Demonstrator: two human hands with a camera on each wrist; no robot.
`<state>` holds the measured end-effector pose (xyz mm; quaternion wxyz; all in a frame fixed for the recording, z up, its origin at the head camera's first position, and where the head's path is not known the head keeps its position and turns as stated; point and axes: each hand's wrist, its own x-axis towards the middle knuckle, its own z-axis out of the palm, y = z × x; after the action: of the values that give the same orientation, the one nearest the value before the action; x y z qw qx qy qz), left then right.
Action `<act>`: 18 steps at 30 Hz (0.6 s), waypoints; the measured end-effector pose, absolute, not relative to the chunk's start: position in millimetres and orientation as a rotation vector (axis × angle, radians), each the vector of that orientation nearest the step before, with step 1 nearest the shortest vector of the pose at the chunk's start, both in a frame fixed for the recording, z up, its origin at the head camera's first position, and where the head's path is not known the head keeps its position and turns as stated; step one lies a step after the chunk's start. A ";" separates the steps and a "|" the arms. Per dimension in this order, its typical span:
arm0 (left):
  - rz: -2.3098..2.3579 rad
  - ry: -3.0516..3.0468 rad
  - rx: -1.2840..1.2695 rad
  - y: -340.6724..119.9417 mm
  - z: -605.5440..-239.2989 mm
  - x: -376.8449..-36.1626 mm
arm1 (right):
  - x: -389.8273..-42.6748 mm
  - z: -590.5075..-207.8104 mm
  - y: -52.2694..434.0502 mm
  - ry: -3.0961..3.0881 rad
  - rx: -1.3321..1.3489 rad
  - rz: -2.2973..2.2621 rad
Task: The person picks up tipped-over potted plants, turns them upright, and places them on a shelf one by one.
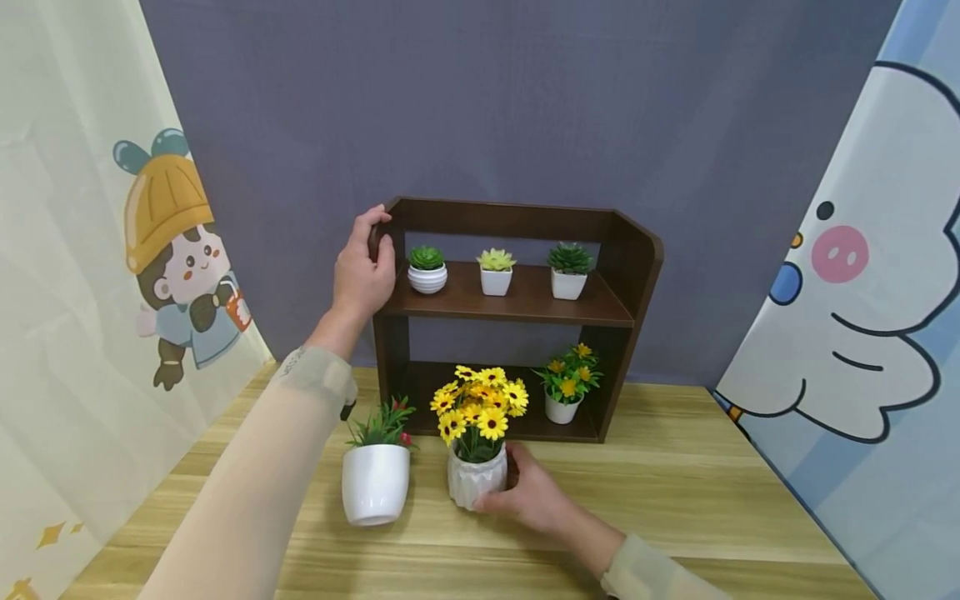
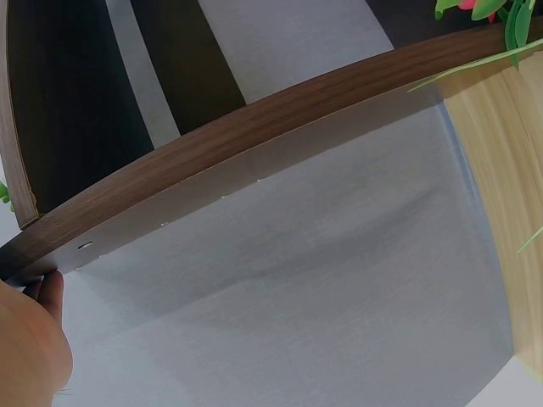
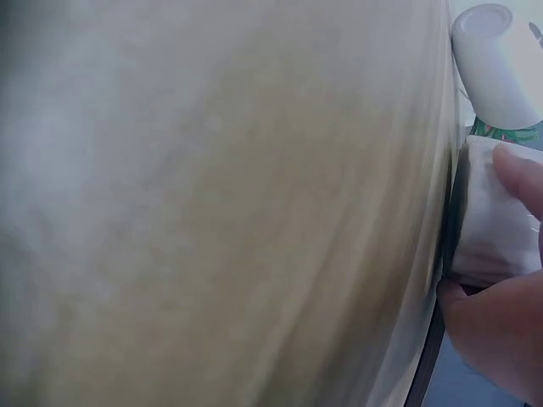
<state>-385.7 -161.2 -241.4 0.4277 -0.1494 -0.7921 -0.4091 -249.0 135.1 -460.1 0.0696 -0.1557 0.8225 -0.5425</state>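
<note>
While the left hand [image 1: 363, 271] grips the brown shelf's [image 1: 525, 304] upper corner, seemingly steadying it, the right hand [image 1: 528, 496] clasps the yellow-flower pot [image 1: 476, 477] standing on the worktop [image 1: 675, 517] before it.

No readable text on curtains [image 1: 90, 275], shelf [image 1: 517, 308] or pots, possibly faint marks on sleeve [image 1: 296, 360]

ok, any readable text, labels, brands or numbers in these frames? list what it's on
None can be read.
Left sleeve: a faint grey mark near the cuff, too small and blurred to read.
Cartoon curtain on the left and cartoon curtain on the right: drawings only, no lettering.
Ribbed white pot of yellow flowers, plain white pot and brown shelf: no labels visible.
Both wrist views show no writing.
</note>
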 end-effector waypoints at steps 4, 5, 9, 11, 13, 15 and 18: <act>-1.024 -1.983 -0.374 -161.7 -241.2 -385.4 | -252.9 -459.5 133.2 2.505 -0.443 -1.611; -1.024 -1.984 -0.373 -161.7 -241.3 -385.4 | -254.0 -459.1 132.8 2.512 -0.444 -1.607; -1.022 -1.986 -0.370 -161.5 -241.8 -386.7 | -257.0 -457.3 131.6 2.542 -0.414 -1.584; -1.022 -1.986 -0.368 -161.6 -241.9 -387.4 | -257.6 -456.2 130.9 2.556 -0.381 -1.565; -1.022 -1.985 -0.368 -161.7 -242.2 -388.2 | -258.3 -455.6 130.1 2.557 -0.348 -1.558; -1.023 -1.985 -0.369 -161.7 -242.6 -388.8 | -259.2 -455.6 129.3 2.546 -0.326 -1.569; -1.025 -1.986 -0.368 -162.5 -242.7 -388.7 | -261.1 -455.3 128.1 2.543 -0.319 -1.581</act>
<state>-388.7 -162.5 -242.7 0.4243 -0.1470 -0.7941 -0.4096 -261.1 128.1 -455.3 0.0653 -0.1057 0.8427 -0.5238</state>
